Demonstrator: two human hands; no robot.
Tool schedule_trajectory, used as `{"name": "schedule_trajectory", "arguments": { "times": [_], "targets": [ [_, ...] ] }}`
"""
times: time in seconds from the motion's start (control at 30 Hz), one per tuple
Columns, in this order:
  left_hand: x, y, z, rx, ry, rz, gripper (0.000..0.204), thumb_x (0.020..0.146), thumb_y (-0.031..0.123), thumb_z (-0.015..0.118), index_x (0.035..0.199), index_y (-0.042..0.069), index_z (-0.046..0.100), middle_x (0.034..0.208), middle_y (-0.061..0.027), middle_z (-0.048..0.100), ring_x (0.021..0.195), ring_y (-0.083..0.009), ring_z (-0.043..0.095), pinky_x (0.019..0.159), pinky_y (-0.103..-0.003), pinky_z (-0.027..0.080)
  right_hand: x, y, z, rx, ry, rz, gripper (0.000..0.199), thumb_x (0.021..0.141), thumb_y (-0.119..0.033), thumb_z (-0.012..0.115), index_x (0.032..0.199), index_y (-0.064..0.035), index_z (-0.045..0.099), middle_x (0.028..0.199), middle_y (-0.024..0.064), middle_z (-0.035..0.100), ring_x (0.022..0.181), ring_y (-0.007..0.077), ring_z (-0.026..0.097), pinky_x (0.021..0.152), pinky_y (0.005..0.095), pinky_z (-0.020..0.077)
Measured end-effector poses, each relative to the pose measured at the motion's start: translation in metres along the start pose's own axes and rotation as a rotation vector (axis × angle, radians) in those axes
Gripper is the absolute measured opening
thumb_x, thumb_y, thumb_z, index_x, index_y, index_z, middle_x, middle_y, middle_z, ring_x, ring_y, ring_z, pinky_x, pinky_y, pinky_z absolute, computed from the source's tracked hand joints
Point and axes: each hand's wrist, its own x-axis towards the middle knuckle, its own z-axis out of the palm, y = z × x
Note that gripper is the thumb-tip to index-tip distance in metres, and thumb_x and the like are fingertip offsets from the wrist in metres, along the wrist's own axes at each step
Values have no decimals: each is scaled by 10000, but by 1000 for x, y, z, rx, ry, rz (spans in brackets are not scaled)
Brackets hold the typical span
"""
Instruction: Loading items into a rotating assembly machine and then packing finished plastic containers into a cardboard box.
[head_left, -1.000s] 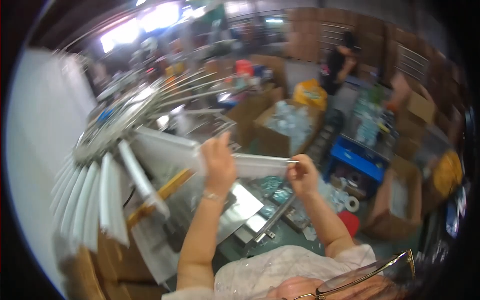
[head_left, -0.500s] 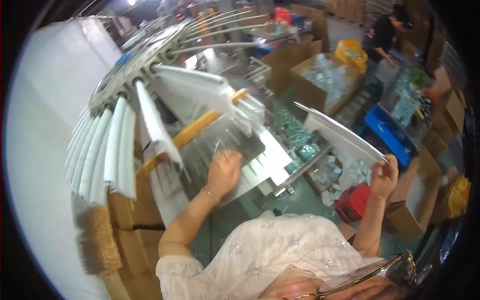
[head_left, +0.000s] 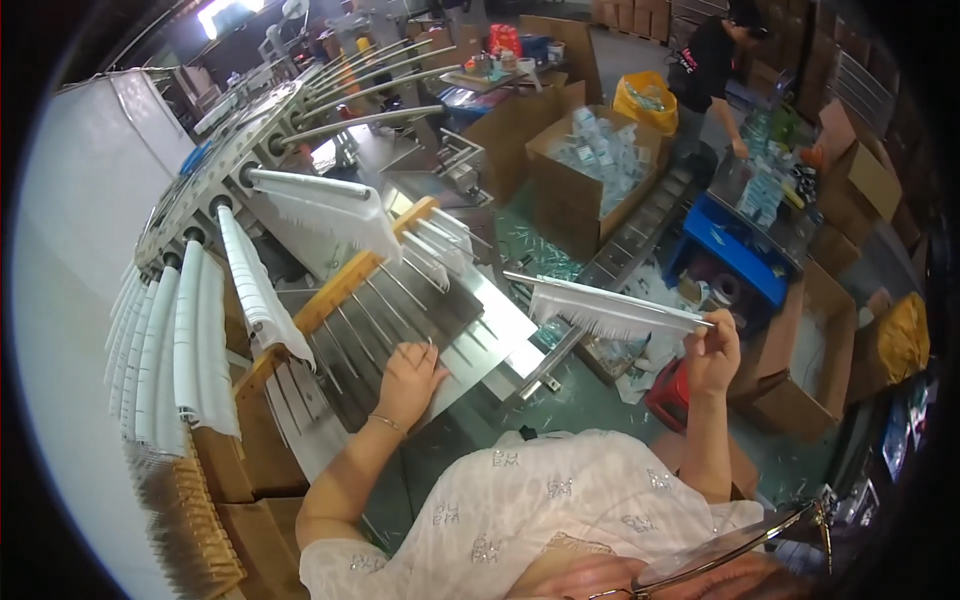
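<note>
My right hand [head_left: 712,355] grips the end of a thin metal rod from which a stack of white plastic sheets [head_left: 610,306] hangs. The rod points out to the left, above the floor. My left hand [head_left: 408,385] is low over a metal plate [head_left: 455,372], its fingers bent forward and its thumb apart; nothing shows in it. Beside that hand, several thin metal rods stick out from a yellow wooden bar [head_left: 340,290]. Left of the bar, a large round rack [head_left: 215,165] carries arms with white sheet stacks [head_left: 187,330] draped over them.
Cardboard boxes [head_left: 575,195] stand ahead, one filled with clear plastic pieces. At the right are a blue crate [head_left: 735,255], a red stool [head_left: 668,398] and an open carton [head_left: 795,350]. Another person [head_left: 712,75] works at the far right. Cartons [head_left: 265,530] sit at lower left.
My view has swung, so the surroundings sit further left. The right hand's rod with its sheets is held more level. My left hand stays over the plate by the rods.
</note>
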Motion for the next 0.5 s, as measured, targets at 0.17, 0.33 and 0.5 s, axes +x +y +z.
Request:
{"name": "schedule_trajectory", "arguments": {
  "times": [0.17,0.33,0.5],
  "targets": [
    [-5,-10,0,5,20,45,174,643,58,578,815,35,572,755,-75,530,723,-243,500,654,-318,433,-1,0,4,-22,-37,-18,160,809,-169,442,848,-31,512,679,80,552,474,108,429,433,195,347],
    [3,7,-7,-27,78,-6,148,657,13,562,804,28,569,744,-87,533,688,-244,513,612,-300,441,-12,9,7,-77,-39,-16,150,808,-164,440,830,-28,500,663,82,545,467,114,428,425,199,343],
    [33,45,-14,-1350,300,-641,146,786,-2,509,932,10,508,816,-47,519,681,-99,517,619,-241,449,-22,17,6,-85,-38,66,148,797,-159,428,825,-23,479,646,105,545,458,139,433,462,231,351]
  ]
}}
